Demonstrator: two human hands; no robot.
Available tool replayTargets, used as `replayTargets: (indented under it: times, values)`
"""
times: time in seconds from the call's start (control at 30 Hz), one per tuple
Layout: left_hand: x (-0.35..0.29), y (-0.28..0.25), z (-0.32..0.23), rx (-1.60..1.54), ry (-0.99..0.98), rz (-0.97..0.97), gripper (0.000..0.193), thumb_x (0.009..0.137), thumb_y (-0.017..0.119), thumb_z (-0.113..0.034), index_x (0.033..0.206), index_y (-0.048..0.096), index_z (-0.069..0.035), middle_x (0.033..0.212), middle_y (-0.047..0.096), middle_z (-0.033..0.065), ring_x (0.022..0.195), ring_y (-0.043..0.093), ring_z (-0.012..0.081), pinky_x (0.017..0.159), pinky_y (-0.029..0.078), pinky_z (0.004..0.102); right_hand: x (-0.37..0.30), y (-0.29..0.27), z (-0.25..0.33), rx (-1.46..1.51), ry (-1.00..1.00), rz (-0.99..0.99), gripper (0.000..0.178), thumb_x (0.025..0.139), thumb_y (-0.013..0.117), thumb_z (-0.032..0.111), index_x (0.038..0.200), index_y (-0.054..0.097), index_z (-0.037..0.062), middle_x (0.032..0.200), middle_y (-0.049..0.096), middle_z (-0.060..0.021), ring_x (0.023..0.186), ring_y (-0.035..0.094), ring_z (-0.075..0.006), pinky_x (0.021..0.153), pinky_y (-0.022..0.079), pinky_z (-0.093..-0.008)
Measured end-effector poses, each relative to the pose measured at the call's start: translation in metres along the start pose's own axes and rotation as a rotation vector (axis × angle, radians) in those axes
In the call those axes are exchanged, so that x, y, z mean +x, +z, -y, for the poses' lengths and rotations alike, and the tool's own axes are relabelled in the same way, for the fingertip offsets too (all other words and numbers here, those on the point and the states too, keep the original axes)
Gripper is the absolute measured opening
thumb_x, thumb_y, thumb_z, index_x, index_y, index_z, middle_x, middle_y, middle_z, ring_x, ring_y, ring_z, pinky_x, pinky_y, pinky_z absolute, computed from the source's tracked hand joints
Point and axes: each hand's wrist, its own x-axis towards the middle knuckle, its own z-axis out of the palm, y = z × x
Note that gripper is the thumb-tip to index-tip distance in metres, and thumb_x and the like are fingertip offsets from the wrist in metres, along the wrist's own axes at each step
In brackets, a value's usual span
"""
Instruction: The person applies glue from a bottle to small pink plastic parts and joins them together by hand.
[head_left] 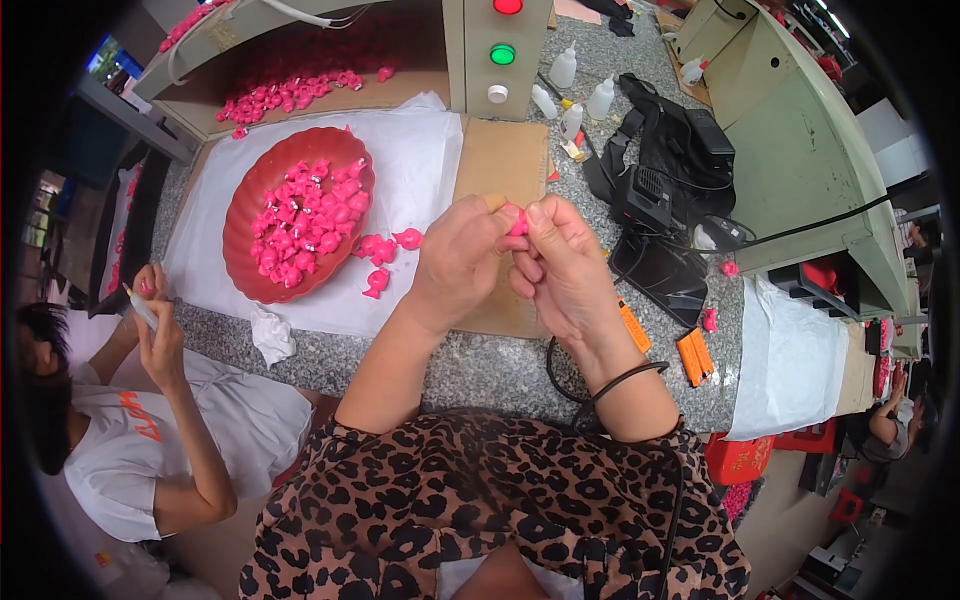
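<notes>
Between the fingertips of both hands, over the brown cardboard, is a small glossy pink piece (517,222). My left hand (462,250) pinches it from the left, a tan cover showing on one fingertip. From the other side my right hand (560,245) grips it between thumb and curled fingers. Most of the piece is hidden by the fingers. To the left of my hands stands a red scalloped bowl (240,215) heaped with similar small pink figures (305,220). A few more loose pink figures (376,250) lie on white paper beside the bowl.
A grey-green box housing (455,60) with red and green buttons stands behind. White squeeze bottles (600,98), a black bag (660,150) and orange packets (694,357) lie to the right. A black cable (590,400) loops by my right forearm. Another person (180,430) works at left.
</notes>
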Motion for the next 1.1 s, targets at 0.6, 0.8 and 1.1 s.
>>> replayTargets:
  times: [0.6,0.8,1.1]
  values:
    - [0.013,-0.006,-0.021,-0.004,0.092,0.033,0.026,0.059,0.054,0.011,0.083,0.051,0.001,0.078,0.052,0.0145,0.064,0.054,0.0282,0.053,0.045,0.0326,-0.018,0.010,0.014,0.008,-0.062,0.065,0.017,0.088,0.044,0.022,0.075,0.040,0.0108,0.068,0.047,-0.0006,0.048,0.034,-0.0039,0.042,0.029,-0.0170]
    - [0.029,-0.007,-0.038,0.054,0.174,0.083,0.025,0.060,0.055,0.010,0.083,0.051,0.002,0.076,0.052,0.0143,0.062,0.053,0.0277,0.051,0.044,0.0327,-0.027,0.012,0.024,0.026,-0.116,0.063,0.017,0.088,0.044,0.021,0.075,0.040,0.0104,0.068,0.047,-0.0006,0.048,0.034,-0.0034,0.042,0.029,-0.0165]
    - [0.041,-0.002,-0.042,0.116,0.202,0.145,0.017,0.064,0.056,0.007,0.079,0.051,0.002,0.070,0.049,0.0127,0.059,0.051,0.0267,0.049,0.042,0.0329,-0.024,0.008,0.027,0.018,-0.178,0.001,0.017,0.088,0.044,0.021,0.074,0.040,0.0106,0.068,0.048,0.0002,0.047,0.033,-0.0028,0.042,0.029,-0.0160]
